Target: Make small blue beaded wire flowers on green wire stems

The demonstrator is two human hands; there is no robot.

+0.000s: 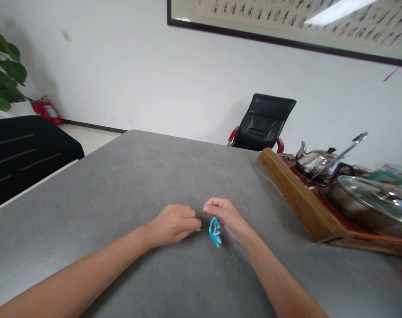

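My left hand (176,224) is closed around a thin green stem. One end of that stem pokes out behind the knuckles, and the other carries a small bright-blue looped ornament (215,236) with a pale, beaded-looking trim, like a flower or butterfly. Just right of it, my right hand (225,216) has its fingers curled in a pinch above the blue loops. Whatever those fingertips hold, if anything, is too small to make out. Some fine green thread (239,264) lies on the grey table (148,172), close to my right forearm.
On the right sits a wooden tray (297,201) bearing a steel kettle (316,161), a ladle (340,154) and a glass-lidded pan (369,203). A black office chair (263,121) stands beyond the table, another black chair (28,154) at the left. A fire extinguisher (48,111) is farther back.
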